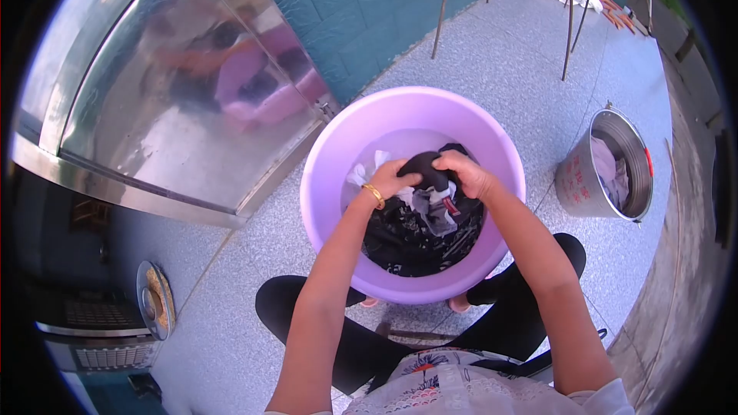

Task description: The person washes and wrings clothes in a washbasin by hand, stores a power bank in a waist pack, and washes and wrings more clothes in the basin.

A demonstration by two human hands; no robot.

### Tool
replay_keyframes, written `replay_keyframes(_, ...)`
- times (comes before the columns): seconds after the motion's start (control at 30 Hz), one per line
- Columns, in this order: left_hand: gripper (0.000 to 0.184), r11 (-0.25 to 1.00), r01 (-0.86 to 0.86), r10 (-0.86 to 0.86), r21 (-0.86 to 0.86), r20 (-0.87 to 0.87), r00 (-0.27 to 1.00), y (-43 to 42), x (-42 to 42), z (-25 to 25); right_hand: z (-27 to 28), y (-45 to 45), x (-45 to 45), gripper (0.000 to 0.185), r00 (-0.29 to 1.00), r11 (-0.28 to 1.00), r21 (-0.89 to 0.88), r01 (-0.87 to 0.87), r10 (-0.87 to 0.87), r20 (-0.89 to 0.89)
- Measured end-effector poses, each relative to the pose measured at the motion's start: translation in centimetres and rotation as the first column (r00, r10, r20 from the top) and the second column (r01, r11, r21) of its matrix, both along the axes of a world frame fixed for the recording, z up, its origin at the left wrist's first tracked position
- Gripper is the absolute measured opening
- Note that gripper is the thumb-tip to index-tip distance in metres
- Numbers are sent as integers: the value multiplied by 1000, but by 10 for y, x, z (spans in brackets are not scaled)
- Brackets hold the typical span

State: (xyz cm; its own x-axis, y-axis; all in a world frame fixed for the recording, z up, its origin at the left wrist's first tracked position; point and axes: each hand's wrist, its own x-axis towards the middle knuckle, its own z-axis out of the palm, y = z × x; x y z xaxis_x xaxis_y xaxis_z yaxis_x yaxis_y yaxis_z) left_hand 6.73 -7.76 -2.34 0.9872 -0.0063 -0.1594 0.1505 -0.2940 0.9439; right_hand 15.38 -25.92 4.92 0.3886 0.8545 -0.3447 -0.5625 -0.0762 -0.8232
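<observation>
A large purple basin (pixel 327 250) stands on the floor between my knees, with wet laundry in it. Both my hands are over the basin, gripping a dark cloth (pixel 424 170) whose exact kind I cannot make out. My left hand (pixel 390 182), with a gold bracelet on the wrist, pinches its left side. On the right side, my right hand (pixel 465 172) has its fingers closed on the same cloth. A grey and white piece with a small red label (pixel 448 205) hangs just below. Black patterned clothing (pixel 407 238) fills the bottom, and a white cloth (pixel 358 174) lies at the left.
A metal bucket (pixel 578 184) holding pale laundry stands to the right. At the left is a shiny metal door (pixel 192 100) reflecting the basin. Thin poles (pixel 570 38) rise near the blue wall (pixel 354 8). A round dish (pixel 157 300) sits at the lower left.
</observation>
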Motion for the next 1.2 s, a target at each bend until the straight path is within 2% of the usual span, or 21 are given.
replay_keyframes(0.07, 26, 952, -175, 163, -251, -68, 984, 7, -5, -6, 10, -7, 7, 37, 996, 997, 3, -76, 76, 56)
replay_keyframes(0.13, 25, 876, -293, 281, -382, -89, 956, 1, -8, 19, 10, -12, 10, 39, 994, 998, 2, -61, 60, 86)
replay_keyframes(0.2, 21, 773, -437, 445, -460, -98, 890, -1, -8, 36, -2, -17, 19, 38, 690, 970, -156, -187, 242, 682)
replay_keyframes(0.23, 21, 776, -435, 443, -457, -97, 891, -1, -9, 41, -7, -18, 19, 38, 691, 971, -152, -185, 238, 682)
replay_keyframes(0.3, 20, 870, -384, 361, -310, -131, 924, -1, -10, 55, -14, -22, 21, 37, 423, 875, -482, -44, 453, 785)
replay_keyframes(0.43, 17, 886, -367, 348, -285, -116, 930, -8, -14, 61, -78, -25, 27, 29, 218, 875, -420, 241, 373, 902)
replay_keyframes(0.5, 19, 851, -404, 377, -335, -146, 915, -7, -21, 64, -96, -33, 18, 16, 160, 789, -231, 570, 169, 973)
replay_keyframes(0.53, 24, 891, -361, 326, -275, -166, 931, -5, -27, 74, -103, -38, 16, 16, 161, 787, -228, 573, 165, 973)
replay_keyframes(0.57, 30, 924, -315, 277, -216, -189, 942, -2, -33, 80, -109, -42, 15, 11, 404, 796, -239, 556, -8, 915)
replay_keyframes(0.6, 41, 972, -198, 215, 123, -141, 966, 2, -36, 78, -114, -45, 13, 6, 613, 808, -243, 537, -176, 770)
replay_keyframes(0.63, 51, 886, 3, 63, 464, -126, 990, 4, -43, 75, -119, -45, 10, 6, 613, 806, -242, 540, -180, 769)
replay_keyframes(0.7, 47, 591, 328, -57, 737, -368, 928, 1, -54, 64, -128, -44, 2, 5, 809, 835, -222, 504, -366, 460)
replay_keyframes(0.8, 37, 534, 289, 113, 795, -405, 907, 19, -70, 24, -142, -38, -10, 20, 796, 895, -309, 320, -77, 601)
replay_keyframes(0.9, 31, 576, -28, 393, 817, -246, 886, 41, -84, 7, -109, -31, -26, 35, 724, 867, -497, 31, 323, 610)
replay_keyframes(0.97, 22, 755, -482, 604, 445, -186, 775, 63, -92, -32, -88, -25, -28, 43, 752, 849, -524, -72, 392, 531)
replay_keyframes(1.0, 23, 714, -693, 663, 103, -418, 621, 60, -89, -24, -77, -21, -25, 45, 615, 820, -549, -160, 518, 594)
replay_keyframes(1.03, 23, 711, -696, 666, 101, -415, 620, 55, -84, -14, -69, -17, -22, 47, 456, 777, -583, -236, 619, 640)
replay_keyframes(1.07, 24, 578, -804, 663, -142, -492, 564, 50, -77, -3, -64, -12, -19, 46, 274, 773, -633, -40, 617, 737)
replay_keyframes(1.1, 25, 379, -853, 632, -359, -573, 522, 45, -69, 11, -53, -4, -8, 42, 283, 768, -640, 27, 608, 742)
replay_keyframes(1.17, 27, 278, -768, 656, -577, -470, 591, 36, -49, 57, -18, 14, 11, 40, 422, 802, -544, 248, 416, 805)
replay_keyframes(1.2, 27, 291, -733, 679, -614, -407, 611, 37, -40, 81, 3, 19, 18, 39, 504, 922, -297, 250, 137, 852)
